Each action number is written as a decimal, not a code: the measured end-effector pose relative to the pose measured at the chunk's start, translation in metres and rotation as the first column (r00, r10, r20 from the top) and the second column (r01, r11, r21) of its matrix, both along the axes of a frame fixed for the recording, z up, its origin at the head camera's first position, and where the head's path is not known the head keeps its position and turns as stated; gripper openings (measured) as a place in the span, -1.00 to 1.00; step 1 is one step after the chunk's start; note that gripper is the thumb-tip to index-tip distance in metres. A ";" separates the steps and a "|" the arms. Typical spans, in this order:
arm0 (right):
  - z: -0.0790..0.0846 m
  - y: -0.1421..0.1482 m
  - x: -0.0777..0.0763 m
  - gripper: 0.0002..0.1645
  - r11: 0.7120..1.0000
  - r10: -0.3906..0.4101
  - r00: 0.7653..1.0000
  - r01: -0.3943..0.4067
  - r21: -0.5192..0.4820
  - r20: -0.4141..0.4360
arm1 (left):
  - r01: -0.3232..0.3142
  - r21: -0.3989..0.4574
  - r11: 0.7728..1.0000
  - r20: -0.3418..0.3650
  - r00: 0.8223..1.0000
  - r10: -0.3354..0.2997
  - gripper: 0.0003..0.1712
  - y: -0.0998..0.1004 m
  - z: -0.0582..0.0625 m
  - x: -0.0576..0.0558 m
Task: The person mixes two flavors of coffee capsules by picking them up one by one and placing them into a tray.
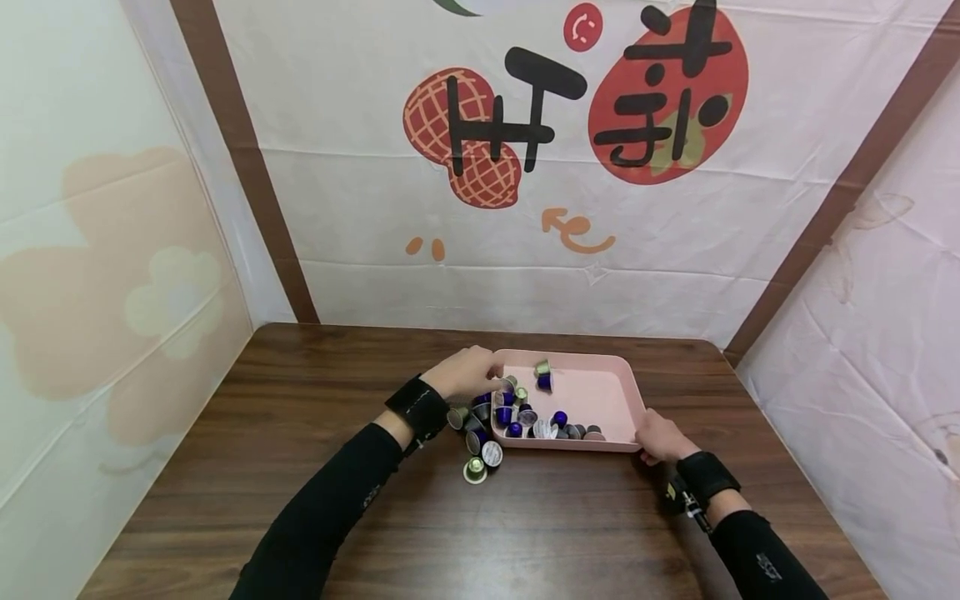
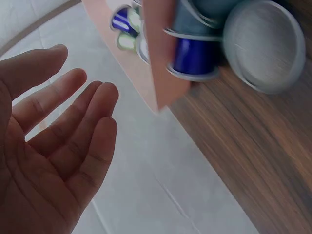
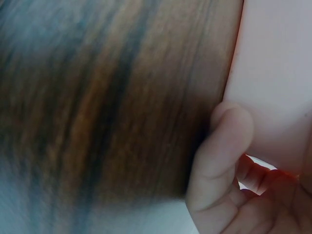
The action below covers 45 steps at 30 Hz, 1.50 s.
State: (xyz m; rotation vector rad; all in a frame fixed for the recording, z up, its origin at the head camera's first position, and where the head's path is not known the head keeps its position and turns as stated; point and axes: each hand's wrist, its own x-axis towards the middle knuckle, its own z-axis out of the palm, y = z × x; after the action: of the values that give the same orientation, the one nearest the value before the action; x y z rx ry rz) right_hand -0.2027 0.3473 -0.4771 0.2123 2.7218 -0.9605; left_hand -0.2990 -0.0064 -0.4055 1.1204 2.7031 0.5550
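Apparently steadying it, the right hand [image 1: 662,437] grips the near right corner of the pink tray [image 1: 592,400], whose long axis runs left to right on the table [image 1: 465,533], its 2 short ends facing sideways. The left hand [image 1: 463,373], loosely spread and holding nothing, hangs by the tray's far left corner; capsules [image 1: 527,416] lie inside the tray and outside its left end.
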 end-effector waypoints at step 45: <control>-0.004 0.004 0.000 -0.59 1.000 0.011 1.000 -0.011 -0.001 0.005 | 0.011 0.006 1.000 0.056 0.998 -0.011 -0.80 -0.054 -0.053 0.015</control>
State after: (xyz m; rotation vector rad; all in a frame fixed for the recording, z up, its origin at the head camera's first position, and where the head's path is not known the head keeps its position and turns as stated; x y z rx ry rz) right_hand -0.2028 0.3517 -0.4809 0.1990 2.7149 -0.9563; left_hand -0.2836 -0.0604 -0.4585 1.1034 2.6474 0.5837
